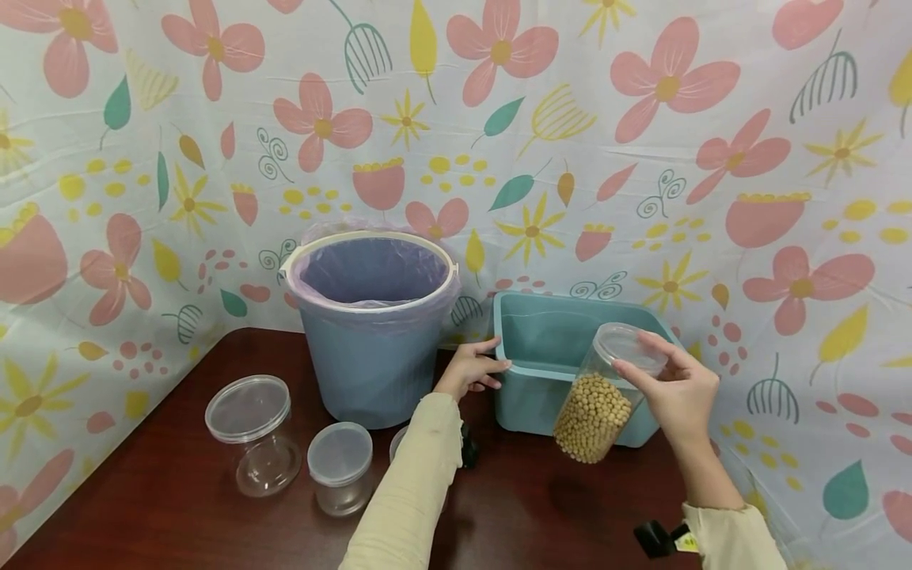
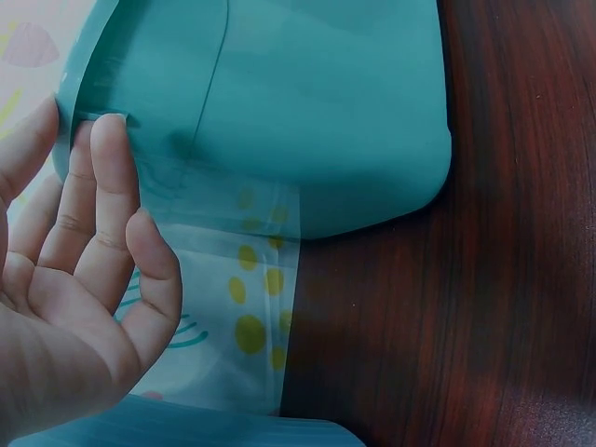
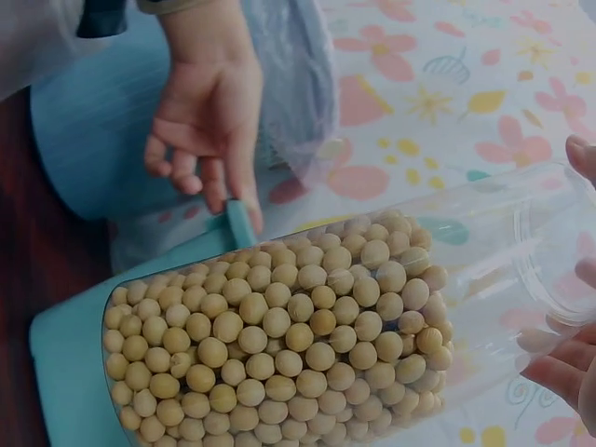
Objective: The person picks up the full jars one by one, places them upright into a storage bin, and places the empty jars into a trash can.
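A clear plastic jar (image 3: 270, 345) partly filled with soybeans hangs tilted in front of the teal bin (image 1: 523, 396). My right hand (image 1: 680, 388) grips this jar round its lidded upper end, with the bean-filled bottom pointing down and left. At the bin's left end, my left hand (image 1: 472, 369) holds the rim, its thumb over the edge and its fingers below. The left wrist view shows those fingertips (image 2: 112, 140) tucked against the bin's side under the rim. Only part of the right hand's fingers appears in the right wrist view.
Behind the left arm stands a blue bucket (image 1: 370, 356) lined with a thin purple bag. On the dark wooden table (image 1: 178, 507) are a tall lidded jar (image 1: 267, 467) and a small lidded jar (image 1: 342, 475). Another container (image 1: 396, 440) is mostly hidden by the left sleeve. A floral cloth hangs behind.
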